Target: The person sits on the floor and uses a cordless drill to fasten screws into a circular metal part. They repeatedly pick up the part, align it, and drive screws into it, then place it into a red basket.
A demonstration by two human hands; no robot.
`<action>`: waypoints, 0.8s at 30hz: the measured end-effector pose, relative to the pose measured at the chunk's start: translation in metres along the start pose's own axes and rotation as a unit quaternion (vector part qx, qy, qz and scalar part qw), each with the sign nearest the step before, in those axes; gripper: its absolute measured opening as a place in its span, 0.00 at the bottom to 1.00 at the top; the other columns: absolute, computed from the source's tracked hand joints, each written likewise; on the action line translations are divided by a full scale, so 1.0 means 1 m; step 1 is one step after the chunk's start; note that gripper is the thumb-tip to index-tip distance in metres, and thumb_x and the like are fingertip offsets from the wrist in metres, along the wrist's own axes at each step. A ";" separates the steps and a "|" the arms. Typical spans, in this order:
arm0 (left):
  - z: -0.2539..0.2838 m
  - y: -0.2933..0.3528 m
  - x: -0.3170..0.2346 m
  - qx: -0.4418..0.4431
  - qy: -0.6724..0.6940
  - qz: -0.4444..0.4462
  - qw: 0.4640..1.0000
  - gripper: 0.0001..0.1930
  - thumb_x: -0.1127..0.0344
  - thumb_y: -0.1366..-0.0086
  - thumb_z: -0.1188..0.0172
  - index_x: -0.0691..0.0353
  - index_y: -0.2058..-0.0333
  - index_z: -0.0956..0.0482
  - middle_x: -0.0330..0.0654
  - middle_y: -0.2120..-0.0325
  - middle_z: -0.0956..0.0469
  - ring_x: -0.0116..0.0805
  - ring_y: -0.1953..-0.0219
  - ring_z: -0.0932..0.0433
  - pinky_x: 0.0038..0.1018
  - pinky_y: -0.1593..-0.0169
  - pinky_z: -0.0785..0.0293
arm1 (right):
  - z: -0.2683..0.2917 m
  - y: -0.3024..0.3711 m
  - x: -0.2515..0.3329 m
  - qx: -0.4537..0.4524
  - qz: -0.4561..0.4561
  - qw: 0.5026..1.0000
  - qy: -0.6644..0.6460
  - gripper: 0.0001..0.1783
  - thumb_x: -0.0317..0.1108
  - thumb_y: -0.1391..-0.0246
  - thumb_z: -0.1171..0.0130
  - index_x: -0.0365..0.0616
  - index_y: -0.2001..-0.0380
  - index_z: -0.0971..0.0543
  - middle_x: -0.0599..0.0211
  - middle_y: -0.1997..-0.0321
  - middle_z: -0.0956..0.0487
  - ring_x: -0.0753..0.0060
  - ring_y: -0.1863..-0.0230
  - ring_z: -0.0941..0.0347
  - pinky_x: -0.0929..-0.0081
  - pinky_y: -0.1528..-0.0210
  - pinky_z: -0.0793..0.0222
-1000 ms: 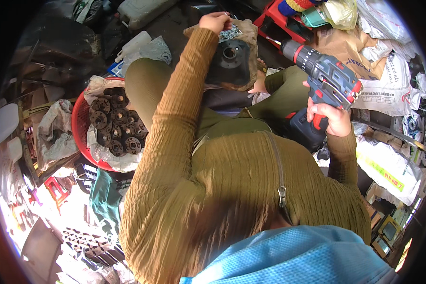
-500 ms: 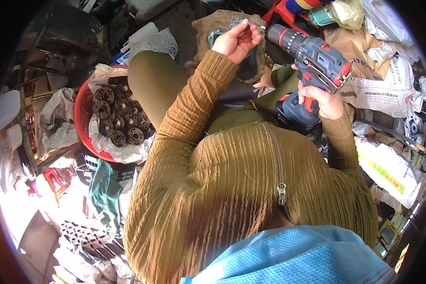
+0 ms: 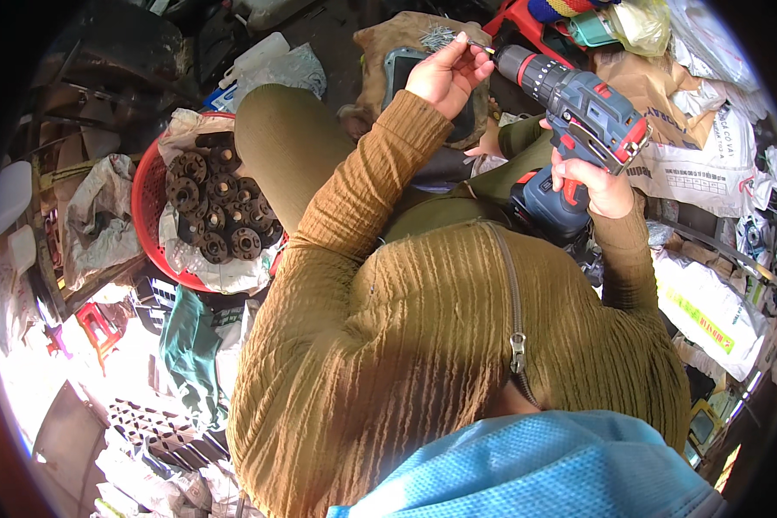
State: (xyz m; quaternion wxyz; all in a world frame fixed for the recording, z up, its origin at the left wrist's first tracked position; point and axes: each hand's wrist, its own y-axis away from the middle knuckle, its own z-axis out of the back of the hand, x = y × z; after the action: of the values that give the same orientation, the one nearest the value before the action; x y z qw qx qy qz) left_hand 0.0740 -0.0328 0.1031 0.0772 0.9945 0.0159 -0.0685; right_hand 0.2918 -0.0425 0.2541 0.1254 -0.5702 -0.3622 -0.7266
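A blue-and-black cordless drill point(image 3: 609, 114) with red accents is held by its grip in my right hand point(image 3: 603, 190). Its chuck points to the upper left, and a thin bit point(image 3: 485, 48) sticks out of it. My left hand point(image 3: 445, 82) is closed in a pinch at the tip of that bit; whatever lies between thumb and forefinger is too small to make out. Just behind the pinch, a pile of silvery screws or nails point(image 3: 438, 36) lies on a brown cloth-like pad point(image 3: 373, 50). A dark, grey-rimmed flat object point(image 3: 395, 67) on the pad is partly covered by my left hand.
To the left stands a red plastic basket point(image 3: 149, 216) lined with white sacking, holding several dark round metal parts point(image 3: 220, 207). My bent left knee point(image 3: 276, 138) rises beside it. Paper and plastic sacks point(image 3: 695, 164) crowd the right; a red object point(image 3: 527, 26) lies beyond the drill.
Both hands and the drill have shifted slightly to the right in the picture. The left hand still pinches at the bit's tip, and the flat object behind it shows more.
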 end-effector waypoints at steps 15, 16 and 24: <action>0.095 -0.026 -0.038 -0.406 -0.515 -0.357 0.665 0.19 0.80 0.45 0.51 0.64 0.53 0.27 0.44 0.63 0.23 0.37 0.66 0.22 0.30 0.60 0.23 | 0.035 -0.053 0.024 0.064 -0.125 0.985 0.099 0.29 0.29 0.57 0.48 0.38 0.46 0.28 0.71 0.74 0.29 0.79 0.77 0.32 0.78 0.73 0.30; 0.109 -0.025 -0.040 -0.382 -0.650 -0.228 0.617 0.27 0.79 0.49 0.47 0.62 0.47 0.29 0.45 0.60 0.21 0.44 0.61 0.20 0.28 0.54 0.25 | 0.038 -0.063 0.026 0.078 -0.123 0.983 0.114 0.26 0.29 0.55 0.48 0.38 0.48 0.27 0.70 0.77 0.29 0.78 0.79 0.32 0.77 0.75 0.31; 0.145 -0.003 -0.004 -0.128 -0.927 -0.089 0.341 0.68 0.32 0.71 0.28 0.52 0.33 0.53 0.40 0.30 0.60 0.47 0.29 0.69 0.54 0.32 0.76 | 0.036 -0.131 0.026 0.132 -0.147 0.954 0.225 0.10 0.31 0.60 0.44 0.36 0.73 0.26 0.66 0.83 0.29 0.74 0.86 0.31 0.74 0.85 0.32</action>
State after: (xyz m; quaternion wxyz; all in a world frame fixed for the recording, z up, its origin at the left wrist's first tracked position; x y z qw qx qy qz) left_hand 0.0505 -0.0528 -0.0389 0.1623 0.2640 0.0316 -0.9503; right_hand 0.2318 0.0802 0.2305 0.1698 -0.3103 -0.4973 -0.7922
